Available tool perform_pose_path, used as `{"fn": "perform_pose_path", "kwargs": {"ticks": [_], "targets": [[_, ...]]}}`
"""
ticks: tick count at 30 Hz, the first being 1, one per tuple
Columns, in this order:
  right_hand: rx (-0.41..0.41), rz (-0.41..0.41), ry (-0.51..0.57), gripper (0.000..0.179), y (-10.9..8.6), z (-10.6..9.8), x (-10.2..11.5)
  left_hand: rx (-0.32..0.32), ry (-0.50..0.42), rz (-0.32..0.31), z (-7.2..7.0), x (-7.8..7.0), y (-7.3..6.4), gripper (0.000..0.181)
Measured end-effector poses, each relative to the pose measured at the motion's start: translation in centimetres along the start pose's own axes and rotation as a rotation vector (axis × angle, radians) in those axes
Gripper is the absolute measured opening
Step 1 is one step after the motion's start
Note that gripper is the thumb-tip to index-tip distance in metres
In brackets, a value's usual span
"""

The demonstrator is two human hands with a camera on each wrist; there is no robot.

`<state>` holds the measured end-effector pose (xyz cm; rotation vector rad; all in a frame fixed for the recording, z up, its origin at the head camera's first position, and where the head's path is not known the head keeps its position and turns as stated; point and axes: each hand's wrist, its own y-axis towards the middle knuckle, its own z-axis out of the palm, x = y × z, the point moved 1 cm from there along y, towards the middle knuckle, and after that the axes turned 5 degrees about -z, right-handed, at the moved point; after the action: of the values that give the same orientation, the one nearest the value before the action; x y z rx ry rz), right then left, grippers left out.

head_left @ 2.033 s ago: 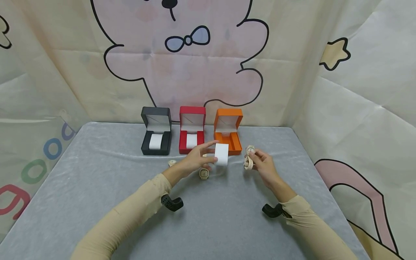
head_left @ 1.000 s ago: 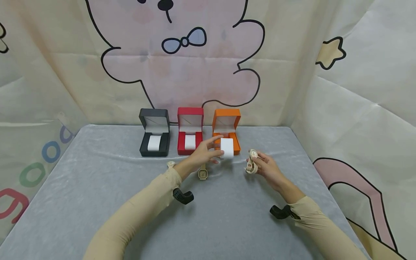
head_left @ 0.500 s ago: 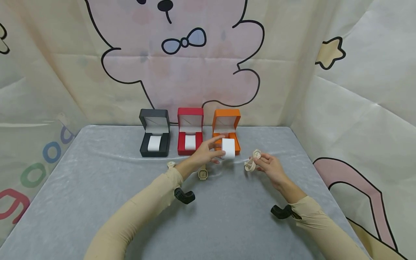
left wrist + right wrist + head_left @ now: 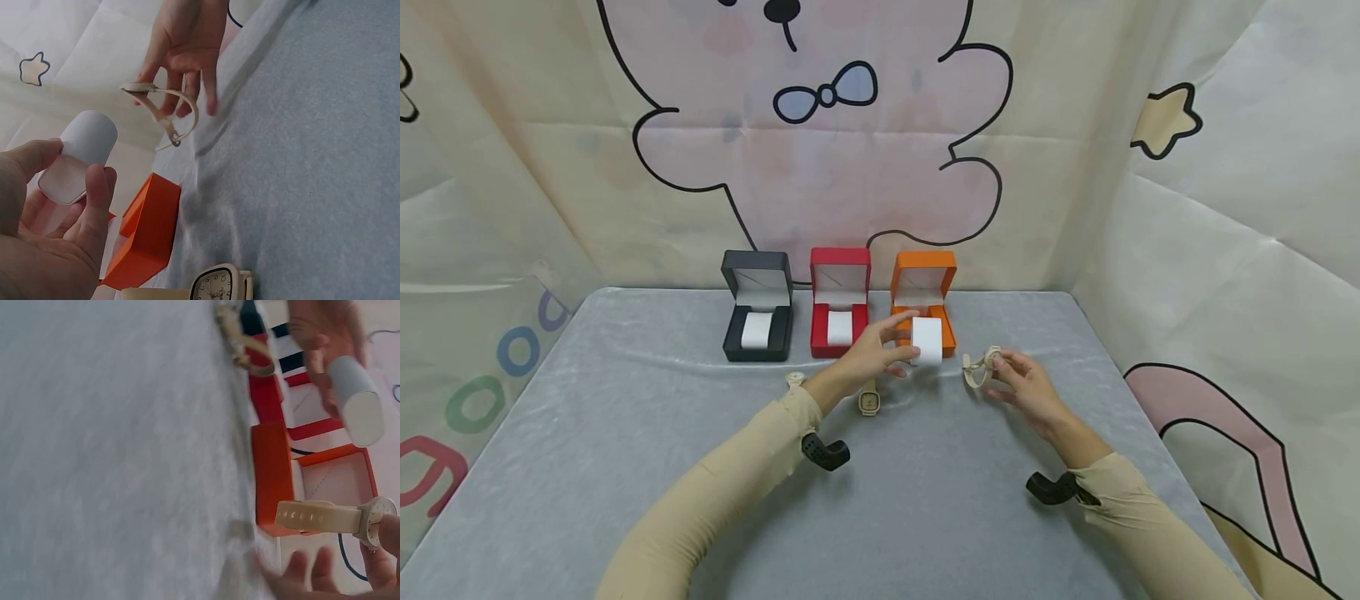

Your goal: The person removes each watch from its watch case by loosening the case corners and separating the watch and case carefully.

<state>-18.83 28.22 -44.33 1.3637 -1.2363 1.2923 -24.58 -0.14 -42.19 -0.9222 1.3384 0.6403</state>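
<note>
My left hand [image 4: 867,358] pinches a white watch pillow [image 4: 927,342] between thumb and fingers, raised in front of the open orange watch box [image 4: 925,260]. To its right, my right hand [image 4: 1033,396] holds a cream wristwatch [image 4: 319,517] by its round case. The strap forms a closed loop hanging left of the fingers, with its buckle visible in the left wrist view. A gap separates this watch from the pillow. Beneath my left wrist lies a square-faced cream watch [image 4: 869,403], its strap partly hidden by the hand.
An open red box [image 4: 840,258] and an open black box [image 4: 756,262], each with a white pillow inside, stand left of the orange one at the table's back edge. Another pale watch [image 4: 794,379] lies by my left forearm. Grey cloth covers the table [image 4: 925,517].
My left hand has moved right and slightly back with the pillow, then stays nearly still. In my right hand the watch has turned, so its dial no longer faces the head camera.
</note>
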Motion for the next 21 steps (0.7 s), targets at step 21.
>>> {"fn": "perform_pose_path", "kwargs": {"ticks": [21], "targets": [[0.079, 0.152, 0.508, 0.02, 0.4, -0.2, 0.3, -0.021, -0.022, -0.011, 0.5, -0.5, 1.6, 0.063]]}}
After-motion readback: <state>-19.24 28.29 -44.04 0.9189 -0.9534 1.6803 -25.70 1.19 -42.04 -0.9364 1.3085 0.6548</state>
